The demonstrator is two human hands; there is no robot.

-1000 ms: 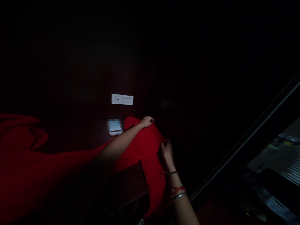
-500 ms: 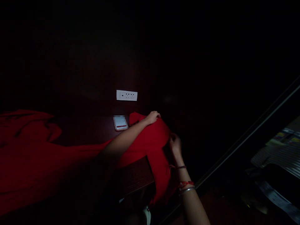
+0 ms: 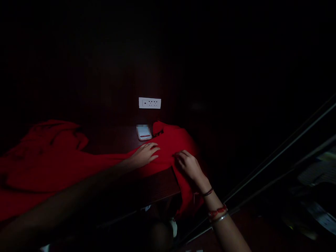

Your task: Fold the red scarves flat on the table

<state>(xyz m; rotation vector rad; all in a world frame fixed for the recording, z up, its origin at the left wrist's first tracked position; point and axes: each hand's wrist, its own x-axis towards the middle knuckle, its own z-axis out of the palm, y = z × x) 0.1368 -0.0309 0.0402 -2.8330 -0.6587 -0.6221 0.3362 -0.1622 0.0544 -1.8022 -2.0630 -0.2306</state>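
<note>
A long red cloth, apparently a garment, lies across a dark wooden table and hangs over its right end. My left hand rests on the cloth near the phone, fingers spread and gripping nothing. To its right, my right hand is over the cloth close to the table's corner; its fingers are loosely bent and apart, with the tips touching the fabric. Bracelets circle the right wrist. Past the left hand, a dark opening shows in the folded red end of the cloth.
A lit phone lies on the table behind my left hand. A white socket plate is fixed on the dark wall. Part of a white shoe shows below the table. A pale metal rail runs diagonally at the right.
My left hand has drawn back and left from the far part of the cloth. My right hand has left the cloth's right edge and moved inward. The view has shifted slightly left.
</note>
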